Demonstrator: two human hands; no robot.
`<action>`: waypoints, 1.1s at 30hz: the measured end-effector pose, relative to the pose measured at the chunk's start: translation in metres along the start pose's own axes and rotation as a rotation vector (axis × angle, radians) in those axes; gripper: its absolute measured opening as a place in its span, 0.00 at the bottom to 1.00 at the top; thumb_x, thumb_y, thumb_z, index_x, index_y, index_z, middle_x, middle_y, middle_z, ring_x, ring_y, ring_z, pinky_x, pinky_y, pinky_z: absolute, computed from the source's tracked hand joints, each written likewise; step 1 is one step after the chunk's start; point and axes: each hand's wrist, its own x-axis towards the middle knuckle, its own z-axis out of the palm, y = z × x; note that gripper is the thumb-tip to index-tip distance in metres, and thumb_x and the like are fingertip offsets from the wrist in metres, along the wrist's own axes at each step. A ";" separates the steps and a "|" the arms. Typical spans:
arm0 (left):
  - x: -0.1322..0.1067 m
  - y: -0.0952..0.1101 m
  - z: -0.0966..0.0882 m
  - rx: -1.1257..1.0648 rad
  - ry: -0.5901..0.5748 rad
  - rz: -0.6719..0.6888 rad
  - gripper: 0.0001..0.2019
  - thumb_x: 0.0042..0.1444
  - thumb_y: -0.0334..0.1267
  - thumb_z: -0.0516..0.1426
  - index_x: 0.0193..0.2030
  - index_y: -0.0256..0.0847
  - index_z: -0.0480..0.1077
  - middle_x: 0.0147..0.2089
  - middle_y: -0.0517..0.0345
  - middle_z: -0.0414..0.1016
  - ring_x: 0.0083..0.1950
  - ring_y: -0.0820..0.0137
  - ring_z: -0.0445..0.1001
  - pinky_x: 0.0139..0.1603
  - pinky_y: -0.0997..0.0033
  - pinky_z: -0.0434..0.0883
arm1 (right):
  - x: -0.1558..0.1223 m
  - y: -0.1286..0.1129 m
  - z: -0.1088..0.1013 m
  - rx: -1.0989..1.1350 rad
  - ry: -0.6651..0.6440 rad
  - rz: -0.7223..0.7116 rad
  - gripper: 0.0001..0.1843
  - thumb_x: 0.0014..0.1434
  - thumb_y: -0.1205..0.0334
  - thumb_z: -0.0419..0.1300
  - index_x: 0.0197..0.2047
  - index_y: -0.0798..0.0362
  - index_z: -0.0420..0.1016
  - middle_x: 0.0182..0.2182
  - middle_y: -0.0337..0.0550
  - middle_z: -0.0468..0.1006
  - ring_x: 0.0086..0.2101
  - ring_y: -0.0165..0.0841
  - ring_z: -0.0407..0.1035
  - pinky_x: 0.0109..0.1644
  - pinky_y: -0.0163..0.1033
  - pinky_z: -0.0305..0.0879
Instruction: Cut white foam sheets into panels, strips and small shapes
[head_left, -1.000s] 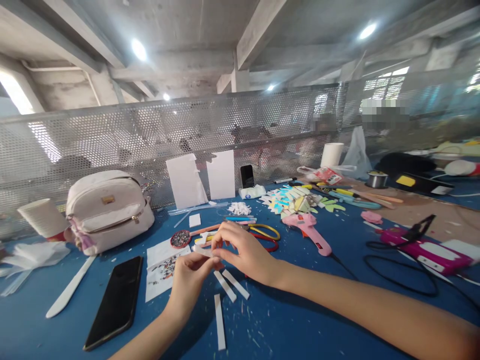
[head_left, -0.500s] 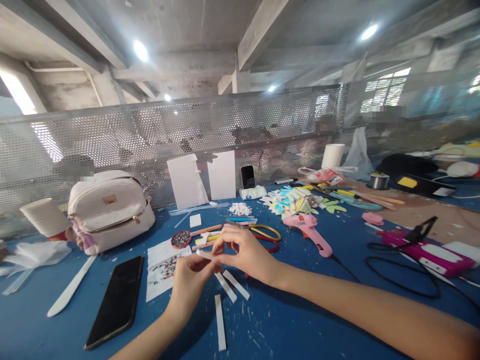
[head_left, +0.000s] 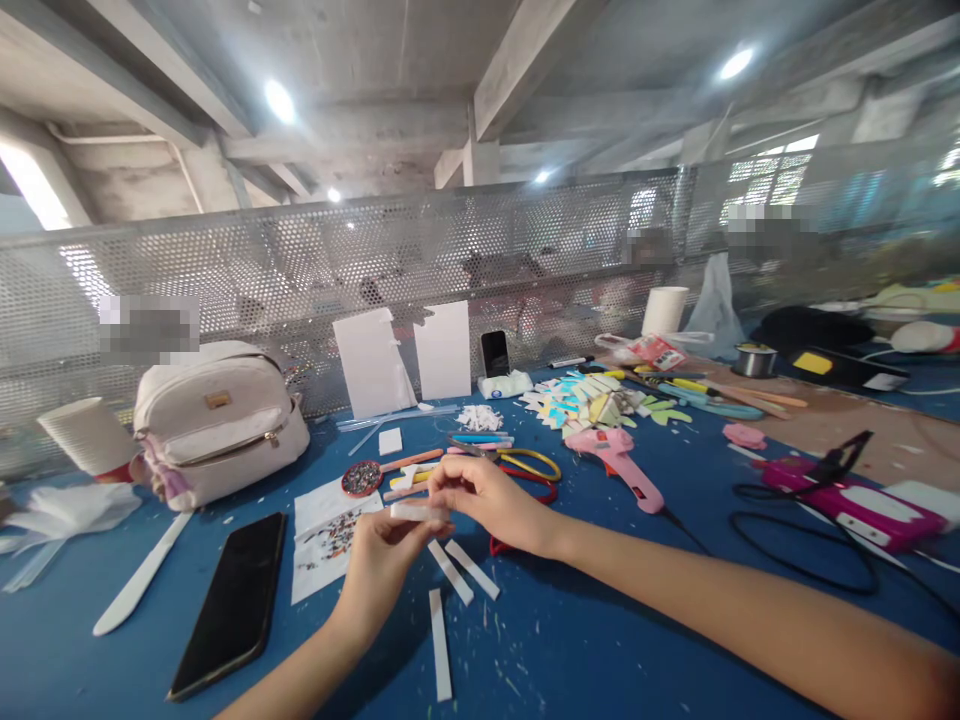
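Observation:
Between my hands, a small white strip (head_left: 411, 511) is raised above the blue table. My left hand (head_left: 381, 562) pinches it from below at the left, fingers closed. At the strip's right end the fingers of my right hand (head_left: 487, 497) are bent and closed on it; the fingertips partly hide that end. Just below the hands lie two flat white strips, one (head_left: 451, 572) beside the other (head_left: 472, 570). A third white strip (head_left: 441, 645) lies nearer to me.
Left are a black phone (head_left: 229, 605), a white knife-shaped tool (head_left: 142, 575), a paper with dark bits (head_left: 305, 560) and a backpack (head_left: 221, 425). A pink glue gun (head_left: 619, 465) lies right, near cut paper pieces (head_left: 592, 402) and scissors with red and yellow handles (head_left: 536, 466).
The white strip has turned, so more of its broad side faces me. My right fingers have shifted slightly along its right end. The loose strips have stayed put.

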 end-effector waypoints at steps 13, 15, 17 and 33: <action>0.005 0.000 -0.005 -0.142 0.041 -0.001 0.17 0.48 0.45 0.70 0.39 0.36 0.77 0.36 0.51 0.84 0.37 0.62 0.84 0.36 0.69 0.80 | 0.006 0.010 -0.013 -0.074 0.100 0.016 0.08 0.56 0.60 0.70 0.29 0.54 0.80 0.27 0.36 0.75 0.28 0.29 0.62 0.32 0.34 0.56; 0.005 -0.001 -0.005 -0.158 0.044 0.010 0.16 0.48 0.45 0.71 0.38 0.38 0.75 0.34 0.53 0.83 0.36 0.63 0.83 0.35 0.71 0.79 | 0.005 0.010 -0.011 -0.109 0.111 -0.001 0.07 0.56 0.62 0.70 0.28 0.54 0.80 0.26 0.36 0.74 0.27 0.29 0.60 0.31 0.34 0.54; 0.005 -0.002 -0.006 -0.164 0.040 0.011 0.15 0.49 0.44 0.71 0.36 0.38 0.73 0.34 0.54 0.83 0.37 0.64 0.83 0.36 0.71 0.79 | 0.004 0.009 -0.010 -0.154 0.123 -0.029 0.06 0.56 0.65 0.71 0.29 0.54 0.80 0.25 0.35 0.72 0.27 0.29 0.59 0.31 0.34 0.54; 0.005 0.007 -0.002 -0.206 0.050 -0.059 0.19 0.43 0.44 0.73 0.30 0.37 0.70 0.34 0.50 0.84 0.36 0.62 0.84 0.37 0.68 0.81 | 0.000 0.005 -0.011 -0.408 0.021 -0.233 0.09 0.64 0.70 0.65 0.33 0.53 0.71 0.32 0.37 0.70 0.37 0.35 0.65 0.43 0.39 0.58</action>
